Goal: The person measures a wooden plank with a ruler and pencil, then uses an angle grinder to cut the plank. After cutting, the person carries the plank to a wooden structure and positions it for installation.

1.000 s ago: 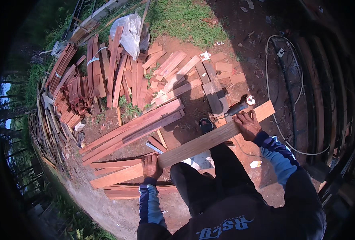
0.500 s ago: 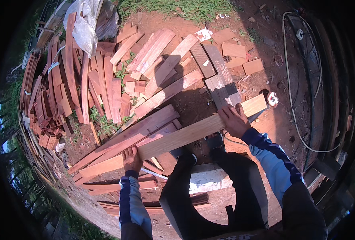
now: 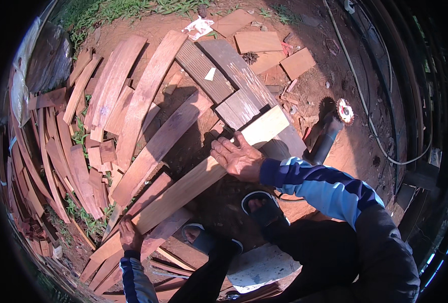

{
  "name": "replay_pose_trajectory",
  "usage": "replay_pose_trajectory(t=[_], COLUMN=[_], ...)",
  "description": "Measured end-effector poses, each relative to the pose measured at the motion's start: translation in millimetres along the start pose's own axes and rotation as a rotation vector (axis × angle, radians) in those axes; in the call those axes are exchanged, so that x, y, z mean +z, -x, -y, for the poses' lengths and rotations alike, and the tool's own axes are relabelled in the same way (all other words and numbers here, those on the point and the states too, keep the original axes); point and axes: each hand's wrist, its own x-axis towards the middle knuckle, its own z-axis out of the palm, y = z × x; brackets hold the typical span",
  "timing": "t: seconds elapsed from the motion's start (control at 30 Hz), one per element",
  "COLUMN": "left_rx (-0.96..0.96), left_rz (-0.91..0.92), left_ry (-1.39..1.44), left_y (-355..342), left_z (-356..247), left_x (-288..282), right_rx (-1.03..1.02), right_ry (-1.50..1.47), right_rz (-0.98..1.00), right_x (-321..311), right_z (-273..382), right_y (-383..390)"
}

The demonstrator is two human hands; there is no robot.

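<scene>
A long light-brown wooden plank [image 3: 181, 194] runs slantwise across the space in front of my legs. My left hand [image 3: 130, 235] grips it toward the lower left, fingers curled over its edge. Farther up, my right hand [image 3: 238, 157] lies across the plank with its fingers bent over the far edge. The plank's sunlit right end overlaps dark weathered boards [image 3: 239, 108] on the ground. Redder planks [image 3: 166, 227] lie beneath its left part. Both thumbs are largely hidden.
Right of the boards lies a dark power tool [image 3: 326, 139] with a round toothed blade [image 3: 345, 111]. A pale hose [image 3: 361, 96] curves along the right. Several reddish planks [image 3: 148, 91] are strewn at left, beside plastic sheeting [image 3: 20, 91]. A pale slab [image 3: 262, 267] sits by my sandals.
The view has shifted to the right. The plank now slants more steeply, its right end over the weathered boards. My right hand sits farther from that end.
</scene>
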Motion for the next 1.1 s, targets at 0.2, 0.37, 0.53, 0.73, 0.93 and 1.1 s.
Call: replay_pose_trajectory(t=[0.2, 0.37, 0.53, 0.73, 0.93, 1.1], left_rx=[0.038, 0.350, 0.503, 0.395, 0.259, 0.275], left_rz=[-0.001, 0.009, 0.142, 0.029, -0.017, 0.019], left_ry=[-0.064, -0.247, -0.194, -0.103, 0.059, 0.082], left_y=[8.1, -48.6, -119.5, -113.1, -103.2, -106.2], left_z=[12.1, -35.4, -160.7, -228.3, -234.7, -229.4], left_x=[-10.5, -109.5, -191.4, -90.0, -49.1, -33.2], right_rx=[0.060, 0.096, 0.218, 0.248, 0.500, 1.419], right_ry=[-0.403, -0.398, -0.071, -0.505, -0.939, -0.842], right_rz=[-0.128, -0.105, -0.329, -0.033, -0.432, -0.830], right_x=[-15.4, -8.4, 29.7, -26.7, -31.5, -26.9], right_z=[-5.9, -5.7, 18.2, 24.3, 20.0, -32.9], right_y=[-7.6, -8.1, -10.3, -8.3, 34.2, 159.5])
